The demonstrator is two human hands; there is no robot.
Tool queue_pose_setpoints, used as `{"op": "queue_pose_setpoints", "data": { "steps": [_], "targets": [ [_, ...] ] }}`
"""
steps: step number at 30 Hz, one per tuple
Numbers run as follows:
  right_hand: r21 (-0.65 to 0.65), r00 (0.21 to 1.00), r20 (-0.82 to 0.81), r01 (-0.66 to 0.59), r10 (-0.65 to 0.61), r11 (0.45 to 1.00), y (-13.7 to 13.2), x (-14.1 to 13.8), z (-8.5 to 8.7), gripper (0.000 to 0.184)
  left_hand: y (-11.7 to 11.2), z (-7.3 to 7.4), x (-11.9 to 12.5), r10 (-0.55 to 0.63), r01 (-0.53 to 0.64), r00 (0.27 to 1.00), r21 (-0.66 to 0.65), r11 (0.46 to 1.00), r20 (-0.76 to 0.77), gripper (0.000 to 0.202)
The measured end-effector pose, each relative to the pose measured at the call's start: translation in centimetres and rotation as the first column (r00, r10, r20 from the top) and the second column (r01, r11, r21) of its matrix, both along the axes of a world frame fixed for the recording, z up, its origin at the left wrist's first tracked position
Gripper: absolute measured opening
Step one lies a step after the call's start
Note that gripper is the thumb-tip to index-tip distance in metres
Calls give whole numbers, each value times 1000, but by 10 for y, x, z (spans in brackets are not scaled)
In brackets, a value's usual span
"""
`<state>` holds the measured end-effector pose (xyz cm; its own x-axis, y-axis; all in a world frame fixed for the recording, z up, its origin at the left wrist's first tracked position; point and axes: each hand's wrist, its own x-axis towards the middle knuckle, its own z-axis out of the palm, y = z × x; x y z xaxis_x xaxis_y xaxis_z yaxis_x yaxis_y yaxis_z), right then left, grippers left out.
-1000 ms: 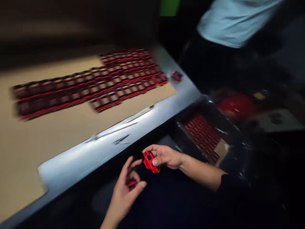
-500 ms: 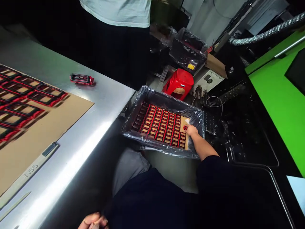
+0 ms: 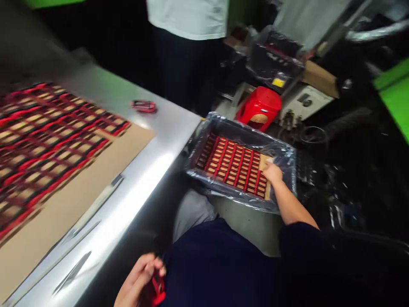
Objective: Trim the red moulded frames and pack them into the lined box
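Note:
My right hand (image 3: 272,172) reaches into a plastic-lined bin (image 3: 285,164), with its fingers closed at a small red and black frame at the end of the rows. The fingers partly hide this frame. Rows of similar rectangular frames (image 3: 238,164) lie on brown cardboard inside the bin. Low in front of my body, my left hand (image 3: 140,277) is closed around a red and black frame (image 3: 158,288), which is blurred and partly covered by the fingers.
On the metal table (image 3: 174,128) to the left, many frames (image 3: 47,136) cover a cardboard sheet (image 3: 73,204). One loose frame (image 3: 143,106) lies beyond it. Thin tools (image 3: 96,209) rest along the front edge. A person (image 3: 188,51) stands behind the table. A red stool (image 3: 262,106) is behind the bin.
My view has turned left, so the table and bin appear farther right. My left hand has come up more into view, showing a red frame. My right hand stays at the row's end.

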<state>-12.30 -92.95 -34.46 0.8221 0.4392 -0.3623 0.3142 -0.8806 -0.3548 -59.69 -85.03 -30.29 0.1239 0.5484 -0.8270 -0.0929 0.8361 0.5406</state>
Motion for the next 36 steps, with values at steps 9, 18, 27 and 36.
{"op": "queue_pose_setpoints", "data": {
  "steps": [9,18,27,36],
  "targets": [
    [740,-44,-664,-185,746,647,76,-347,56,56,12,38,-28,418,-541,841,550,636,344,32],
    [729,-293,-681,-357,672,584,122,-424,56,43,-67,14,-100,407,-388,883,848,360,232,22],
    [615,-494,-760,-334,423,714,131,-429,42,47,-59,11,-118,174,249,930,902,354,-325,82],
    [623,-304,-779,-283,548,729,117,-408,37,38,-53,19,-113,216,369,867,870,327,-449,68]
  ]
}}
